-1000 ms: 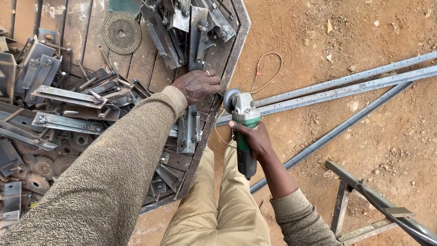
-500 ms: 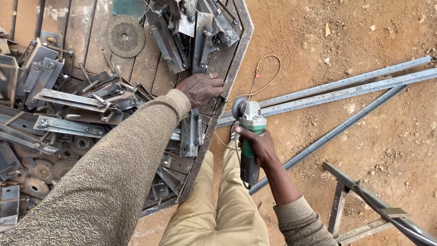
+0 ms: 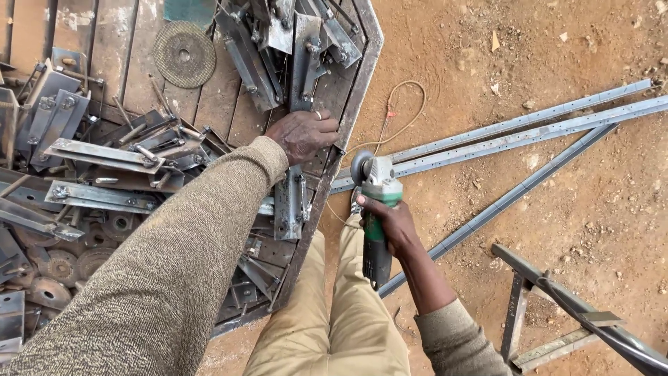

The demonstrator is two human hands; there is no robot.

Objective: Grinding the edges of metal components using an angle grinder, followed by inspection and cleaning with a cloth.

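Dirt yard; left hand (image 3: 303,134) on metal bracket (image 3: 289,202); right hand (image 3: 390,221) grips angle grinder (image 3: 376,209).

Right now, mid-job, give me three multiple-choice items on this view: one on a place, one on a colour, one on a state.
1. Where does the left hand rest?
A. On the metal pieces at the table edge
B. On the long bars on the ground
C. On the round disc

2. What colour is the body of the angle grinder?
A. Red
B. Green and black
C. Yellow

3. How is the grinder held?
A. It lies loose on the dirt
B. It hangs by its cord
C. The right hand grips its body, with the wheel end pointing away from the person

Answers:
1 A: the hand lies flat on a steel bracket near the rim, away from the grey disc and the long bars.
2 B: green casing, black handle end.
3 C: fingers wrap the body above the ground.
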